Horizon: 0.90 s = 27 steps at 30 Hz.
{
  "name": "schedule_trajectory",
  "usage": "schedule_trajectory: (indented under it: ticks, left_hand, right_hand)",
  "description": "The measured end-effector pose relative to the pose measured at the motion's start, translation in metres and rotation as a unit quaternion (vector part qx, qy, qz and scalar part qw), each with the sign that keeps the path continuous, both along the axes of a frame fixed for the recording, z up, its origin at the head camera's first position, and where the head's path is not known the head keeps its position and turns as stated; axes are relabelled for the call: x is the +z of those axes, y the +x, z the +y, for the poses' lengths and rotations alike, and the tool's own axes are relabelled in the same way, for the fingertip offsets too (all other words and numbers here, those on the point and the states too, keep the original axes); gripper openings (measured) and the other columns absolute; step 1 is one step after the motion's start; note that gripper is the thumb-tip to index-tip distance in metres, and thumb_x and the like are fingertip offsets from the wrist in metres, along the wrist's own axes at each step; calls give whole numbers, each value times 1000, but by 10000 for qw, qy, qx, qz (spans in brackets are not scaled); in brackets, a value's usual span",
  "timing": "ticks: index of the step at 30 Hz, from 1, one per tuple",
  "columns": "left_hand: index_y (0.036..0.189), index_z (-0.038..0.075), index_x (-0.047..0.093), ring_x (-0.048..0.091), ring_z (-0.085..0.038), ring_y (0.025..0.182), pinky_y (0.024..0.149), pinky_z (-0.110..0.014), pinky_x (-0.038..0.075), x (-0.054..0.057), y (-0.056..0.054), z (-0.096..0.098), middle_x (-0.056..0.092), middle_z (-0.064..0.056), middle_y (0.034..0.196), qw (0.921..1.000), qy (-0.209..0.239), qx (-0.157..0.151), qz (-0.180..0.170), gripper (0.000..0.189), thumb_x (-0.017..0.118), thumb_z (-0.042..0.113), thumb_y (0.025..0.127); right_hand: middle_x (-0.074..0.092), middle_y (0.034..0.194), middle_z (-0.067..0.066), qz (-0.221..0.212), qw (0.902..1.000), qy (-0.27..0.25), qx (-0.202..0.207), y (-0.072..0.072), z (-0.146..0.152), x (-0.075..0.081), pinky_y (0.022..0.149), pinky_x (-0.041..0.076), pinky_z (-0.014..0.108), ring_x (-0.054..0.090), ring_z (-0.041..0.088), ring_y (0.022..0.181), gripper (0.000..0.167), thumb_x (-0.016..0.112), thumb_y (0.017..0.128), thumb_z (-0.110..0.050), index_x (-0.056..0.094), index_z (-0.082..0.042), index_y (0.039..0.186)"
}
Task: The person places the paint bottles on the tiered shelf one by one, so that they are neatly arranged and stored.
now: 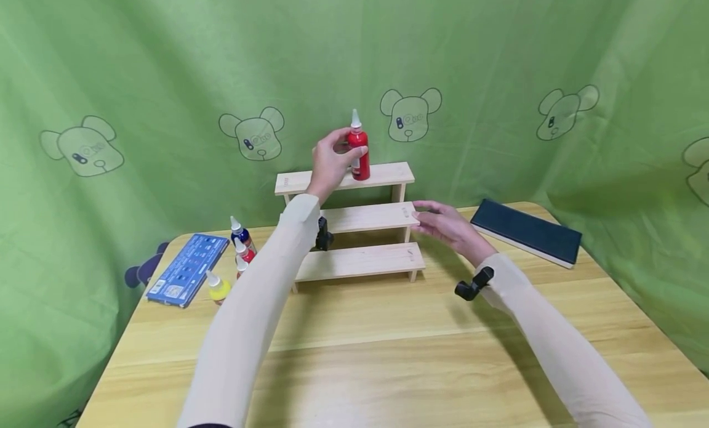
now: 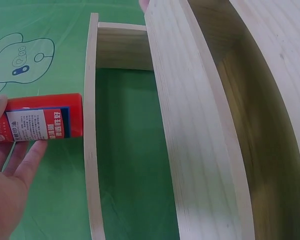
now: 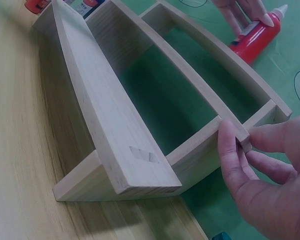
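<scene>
My left hand [image 1: 328, 163] grips a red squeeze bottle [image 1: 362, 162] with a white pointed nozzle, fingers and thumb around its side. The bottle stands upright at the top tier of a three-tier wooden display rack [image 1: 365, 217]. In the left wrist view the base of the red bottle [image 2: 76, 115] is right at the top board's surface, its printed label facing that camera. With its thumb and fingers, my right hand [image 1: 447, 226] pinches the right end of the middle board. The right wrist view shows those fingertips [image 3: 227, 131] at the board's corner.
Left of the rack stand a blue bottle [image 1: 241, 233], a yellow bottle [image 1: 219, 289] and red ones, partly behind the left sleeve. A blue flat box [image 1: 189, 269] lies beside them. A dark rectangular pad [image 1: 526, 230] lies at the back right. Green curtain [image 1: 476, 58] hangs behind the table.
</scene>
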<state>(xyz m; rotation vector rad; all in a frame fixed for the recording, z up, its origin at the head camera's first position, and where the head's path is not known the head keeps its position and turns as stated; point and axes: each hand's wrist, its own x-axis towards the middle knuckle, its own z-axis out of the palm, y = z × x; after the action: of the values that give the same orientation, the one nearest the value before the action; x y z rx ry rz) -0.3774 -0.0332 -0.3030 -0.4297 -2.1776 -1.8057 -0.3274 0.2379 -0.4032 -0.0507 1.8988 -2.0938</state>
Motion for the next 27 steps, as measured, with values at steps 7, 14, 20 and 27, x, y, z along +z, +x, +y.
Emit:
schedule_trajectory:
  ticks: [7, 14, 20, 27]
  left_hand:
    - [142, 9, 63, 68, -22, 116, 104, -37, 55, 0, -2, 13, 72, -11, 129, 10000, -34, 17, -15, 50, 79, 12, 95]
    - [142, 10, 62, 69, -24, 116, 106, -36, 54, -1, -2, 18, 72, -11, 130, 9998, -189, -105, 35, 49, 78, 14, 96]
    - [145, 10, 58, 67, -26, 121, 107, -37, 54, -5, -4, 15, 69, -12, 135, 9993, -219, -214, -227, 53, 78, 16, 96]
    - [151, 10, 49, 61, -28, 131, 112, -42, 50, -2, -3, 9, 61, -12, 147, 9983, -290, -291, -414, 63, 78, 16, 95]
  right_hand:
    - [67, 106, 4, 22, 10000, -91, -4, -2, 2, -2, 92, 60, 21, 74, 13, 86, 59, 53, 106, 2, 30, 5, 160]
    - [68, 105, 4, 24, 9999, -123, -15, -3, 2, -3, 95, 60, 24, 74, 13, 86, 59, 54, 106, 2, 29, 6, 160]
    - [68, 103, 3, 41, 9999, -152, -1, -3, 1, -2, 93, 60, 23, 74, 12, 85, 59, 53, 106, 3, 29, 6, 160]
    - [69, 103, 4, 49, 9998, -215, 23, -3, 0, -2, 91, 61, 22, 74, 13, 86, 59, 53, 106, 4, 28, 7, 160]
